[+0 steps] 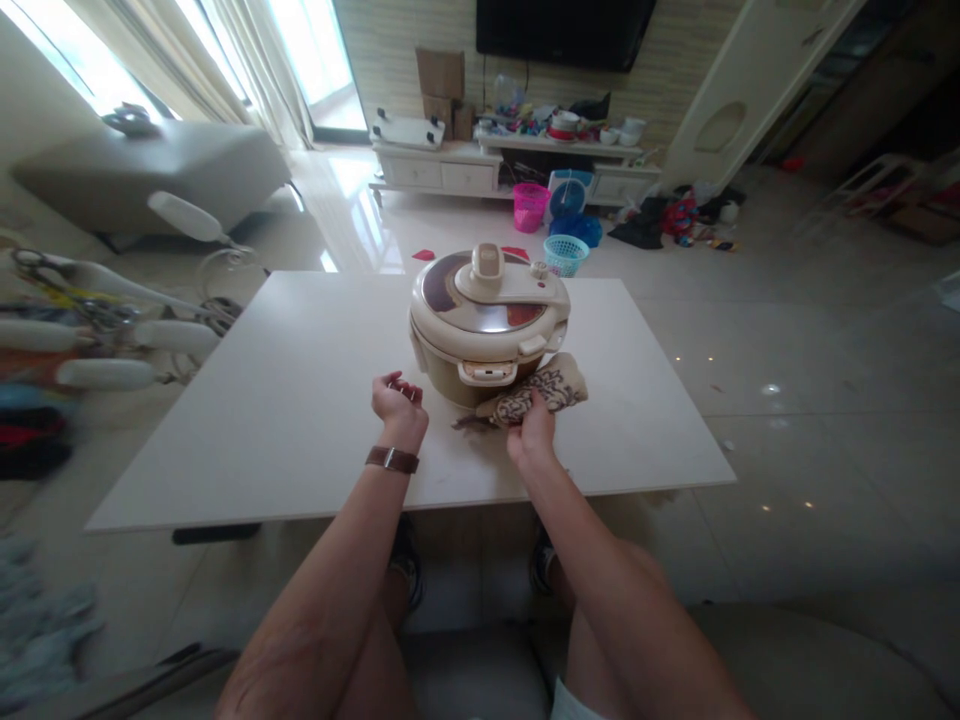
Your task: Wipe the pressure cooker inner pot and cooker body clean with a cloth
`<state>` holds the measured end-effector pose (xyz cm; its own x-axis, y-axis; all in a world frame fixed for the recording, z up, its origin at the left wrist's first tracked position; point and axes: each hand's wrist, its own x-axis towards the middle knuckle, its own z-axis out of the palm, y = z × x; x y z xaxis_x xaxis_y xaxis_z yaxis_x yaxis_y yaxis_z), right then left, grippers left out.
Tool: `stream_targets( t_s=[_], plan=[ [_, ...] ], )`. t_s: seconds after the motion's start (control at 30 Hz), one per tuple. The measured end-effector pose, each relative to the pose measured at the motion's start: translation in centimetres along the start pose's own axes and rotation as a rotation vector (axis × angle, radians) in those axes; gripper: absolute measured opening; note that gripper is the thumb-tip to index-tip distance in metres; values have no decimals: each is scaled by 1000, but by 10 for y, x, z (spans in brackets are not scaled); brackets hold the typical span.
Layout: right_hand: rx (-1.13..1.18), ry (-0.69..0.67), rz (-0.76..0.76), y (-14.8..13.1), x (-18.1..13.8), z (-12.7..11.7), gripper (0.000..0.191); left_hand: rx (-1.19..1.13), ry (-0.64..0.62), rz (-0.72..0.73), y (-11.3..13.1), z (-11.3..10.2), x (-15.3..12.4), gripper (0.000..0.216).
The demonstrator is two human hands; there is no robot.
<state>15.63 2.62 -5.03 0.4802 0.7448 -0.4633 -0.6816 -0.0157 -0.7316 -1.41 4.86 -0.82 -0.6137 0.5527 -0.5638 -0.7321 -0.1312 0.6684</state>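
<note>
A beige electric pressure cooker [487, 320] with its lid on stands in the middle of a white table [300, 400]. My right hand [531, 430] grips a beige cloth with a brown pattern [540, 390], which lies against the cooker's front right base. My left hand [397, 400] hovers just left of the cooker's base with its fingers curled in; whether it holds something small I cannot tell. A brown watch strap sits on my left wrist.
A drying rack with clothes [97, 330] stands left of the table. Beyond the table are a pink basket [530, 205], a teal basket [565, 254], a cluttered white TV cabinet [510, 160] and a grey sofa [150, 170]. My knees are under the table's near edge.
</note>
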Motion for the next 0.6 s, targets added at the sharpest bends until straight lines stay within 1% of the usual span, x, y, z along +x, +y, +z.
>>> stream_targets(
  t_s=[0.1,0.17,0.3,0.47,0.6],
  plan=[
    [-72,7,-113,-8,-5,4,40,-13,10,-7,-1,1,-2,5],
    [-146,13,-159,-11,-2,6,39,-16,8,-7,-1,0,-2,6],
    [-289,26,-204,-13,4,6,36,18,-11,7,-3,-1,-1,8],
    [-342,-54,-334,1,-8,0,40,22,-18,22,-6,-2,3,10],
    [-348,-94,-346,12,-22,-3,45,43,-38,26,-8,-3,6,12]
  ],
)
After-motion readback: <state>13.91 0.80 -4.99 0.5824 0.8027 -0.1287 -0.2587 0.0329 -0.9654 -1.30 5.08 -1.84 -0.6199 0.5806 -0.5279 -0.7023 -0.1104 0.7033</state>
